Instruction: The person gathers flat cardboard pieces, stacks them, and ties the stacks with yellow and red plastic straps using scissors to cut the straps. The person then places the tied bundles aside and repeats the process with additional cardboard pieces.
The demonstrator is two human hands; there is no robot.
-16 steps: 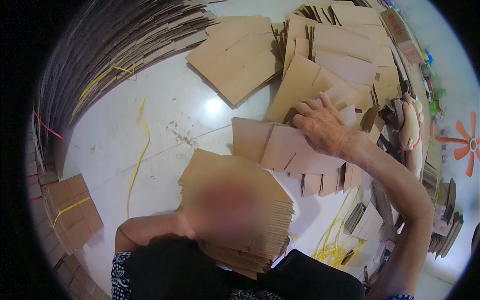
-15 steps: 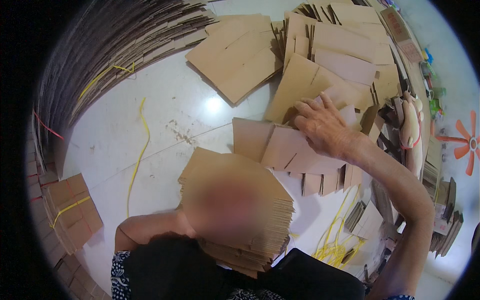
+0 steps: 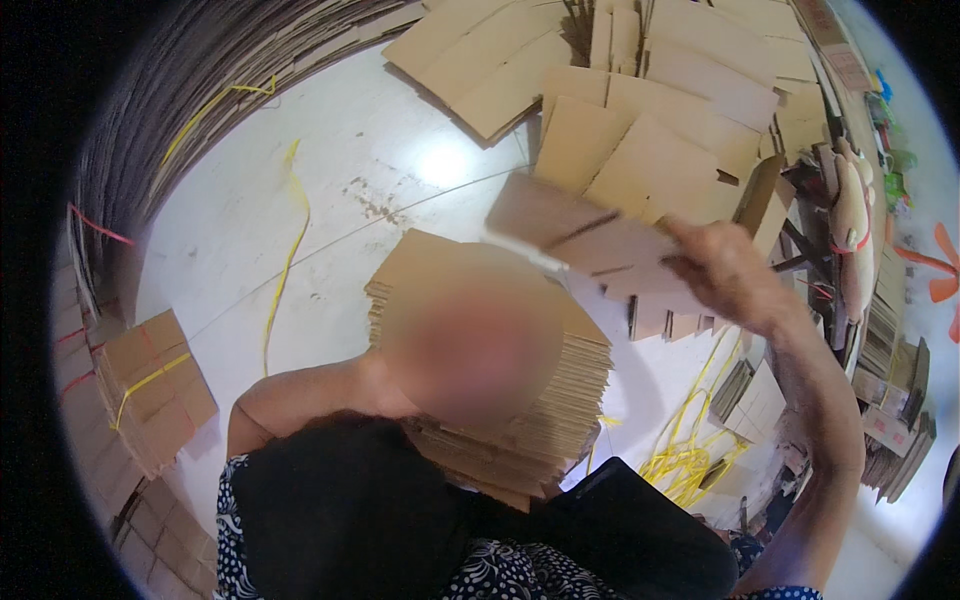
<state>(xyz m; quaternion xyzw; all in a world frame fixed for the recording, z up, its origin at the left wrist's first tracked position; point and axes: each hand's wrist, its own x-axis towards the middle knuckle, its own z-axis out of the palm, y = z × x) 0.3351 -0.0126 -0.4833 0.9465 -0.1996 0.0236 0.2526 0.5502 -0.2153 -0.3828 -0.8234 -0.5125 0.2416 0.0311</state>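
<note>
My right hand (image 3: pixel 725 275), blurred by motion, is closed on the right end of a slotted brown cardboard sheet (image 3: pixel 625 250). The sheet is smeared too and lies slanted over other flat cardboard pieces (image 3: pixel 685 325). Right in front of my body rises a thick stack of cardboard sheets (image 3: pixel 575 385), its edges fanned a little. My left hand (image 3: pixel 385 385) rests against the left side of this stack. A blurred round patch covers part of the stack's top and hides the left fingers.
Flattened cartons (image 3: pixel 650 160) overlap across the far right. Tall cardboard piles (image 3: pixel 190 130) line the far left, near a strapped bundle (image 3: pixel 155 385). Yellow strapping lies tangled (image 3: pixel 685 465) at the near right, with one loose strand (image 3: pixel 285 275) on the pale floor.
My right hand has drawn back toward me and right from the flat cartons, and now grips the sheet's end. The whole view has shifted, with the far things higher. My left hand stays by the stack.
</note>
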